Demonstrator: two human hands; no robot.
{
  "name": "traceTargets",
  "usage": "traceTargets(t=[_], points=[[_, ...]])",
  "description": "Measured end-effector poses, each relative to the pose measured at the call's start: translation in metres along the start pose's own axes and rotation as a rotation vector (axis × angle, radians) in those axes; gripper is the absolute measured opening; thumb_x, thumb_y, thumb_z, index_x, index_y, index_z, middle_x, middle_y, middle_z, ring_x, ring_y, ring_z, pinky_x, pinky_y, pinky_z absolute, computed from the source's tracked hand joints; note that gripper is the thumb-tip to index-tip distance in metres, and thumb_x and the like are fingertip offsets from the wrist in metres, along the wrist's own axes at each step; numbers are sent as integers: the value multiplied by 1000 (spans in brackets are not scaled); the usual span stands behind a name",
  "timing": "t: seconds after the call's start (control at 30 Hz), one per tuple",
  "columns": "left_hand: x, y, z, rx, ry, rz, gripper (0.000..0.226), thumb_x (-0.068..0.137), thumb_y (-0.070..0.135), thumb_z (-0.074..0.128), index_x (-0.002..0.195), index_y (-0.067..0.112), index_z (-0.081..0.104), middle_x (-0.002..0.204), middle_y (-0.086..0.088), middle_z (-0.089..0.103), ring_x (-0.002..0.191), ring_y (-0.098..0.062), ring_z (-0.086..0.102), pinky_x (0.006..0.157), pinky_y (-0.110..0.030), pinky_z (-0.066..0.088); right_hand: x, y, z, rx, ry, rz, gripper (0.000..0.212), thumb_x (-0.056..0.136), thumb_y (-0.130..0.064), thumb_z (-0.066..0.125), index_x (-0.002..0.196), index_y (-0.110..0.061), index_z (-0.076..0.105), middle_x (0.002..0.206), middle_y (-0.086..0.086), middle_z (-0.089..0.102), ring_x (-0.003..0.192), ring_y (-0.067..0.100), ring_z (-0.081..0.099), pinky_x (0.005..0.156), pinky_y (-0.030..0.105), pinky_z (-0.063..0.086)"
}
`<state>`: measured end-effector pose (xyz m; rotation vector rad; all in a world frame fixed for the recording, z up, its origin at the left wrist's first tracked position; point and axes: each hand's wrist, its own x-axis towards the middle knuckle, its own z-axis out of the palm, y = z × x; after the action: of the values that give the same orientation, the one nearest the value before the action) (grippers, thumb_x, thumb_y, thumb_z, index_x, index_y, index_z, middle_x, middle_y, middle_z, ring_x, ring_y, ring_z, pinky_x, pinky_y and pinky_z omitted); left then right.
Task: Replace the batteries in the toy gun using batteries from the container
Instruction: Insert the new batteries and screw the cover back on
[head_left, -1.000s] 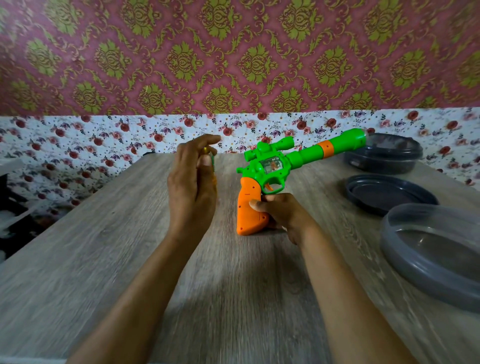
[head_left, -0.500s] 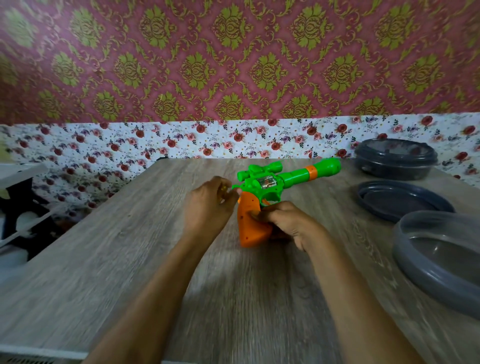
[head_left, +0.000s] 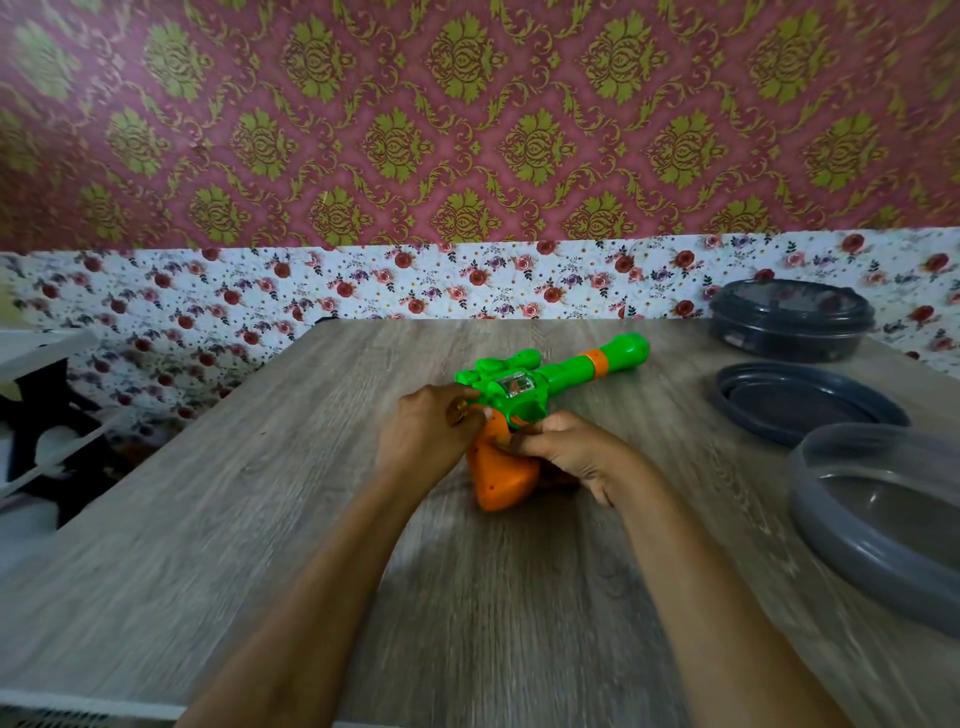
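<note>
The toy gun (head_left: 524, 387) has a green body and barrel and an orange grip, and it stands on its grip butt on the wooden table (head_left: 260, 519), barrel pointing to the far right. My right hand (head_left: 566, 452) grips the orange handle from the right side, fingers curled round it. My left hand (head_left: 423, 431) is pressed against the left of the grip just under the green body. It pinches a small battery (head_left: 457, 411), of which only a gold-brown round end shows. The grip's battery compartment is hidden behind my fingers.
Against the far right wall stands a dark closed round container (head_left: 789, 322). A dark lid (head_left: 769, 415) lies in front of it. A large grey translucent round container (head_left: 810, 519) sits at the right edge. White and black furniture stands off the table's left side.
My left hand came down from mid-air with the battery and now touches the gun's grip. The gun has tilted lower, and my right hand has wrapped further round the handle.
</note>
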<state>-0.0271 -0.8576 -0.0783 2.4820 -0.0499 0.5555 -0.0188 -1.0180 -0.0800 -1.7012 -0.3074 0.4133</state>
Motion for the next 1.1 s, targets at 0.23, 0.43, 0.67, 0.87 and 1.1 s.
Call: traceTargets(t=[0.23,0.43,0.67,0.87,1.1], points=[[-1,-1,0,-9,-41,-31,28,86,37,62,113,28,67,117,-2,67,106,-20,61,81,-27,47,-5,-1,-9,-97,105,-83,14,79,-9,69,68,-10,61,47,-8,57,40,-2,49,40,8,38],[-2,0,2,37,-59,-10,33,85,41,62,115,28,65,122,-5,56,106,-22,58,77,-25,42,10,9,-28,-313,574,-153,18,79,-17,69,96,-13,67,100,10,70,94,21,65,93,39,49],[-2,1,-4,31,-106,8,37,82,44,65,114,24,66,114,-6,64,102,-22,60,77,-30,47,9,9,-11,-655,346,-55,64,89,-20,53,147,-20,24,148,13,36,134,26,37,107,28,32],[-5,1,-10,33,-108,-59,32,80,45,66,102,22,70,102,-4,69,96,-23,63,74,-31,49,10,12,-4,-604,343,-101,63,90,-20,54,146,-21,25,148,10,38,134,24,39,107,27,31],[-7,-8,-20,97,-87,-85,35,80,46,64,106,22,67,106,-6,67,98,-27,63,73,-33,48,16,8,11,-632,329,-106,64,89,-22,57,146,-18,26,144,14,42,132,26,41,103,27,33]])
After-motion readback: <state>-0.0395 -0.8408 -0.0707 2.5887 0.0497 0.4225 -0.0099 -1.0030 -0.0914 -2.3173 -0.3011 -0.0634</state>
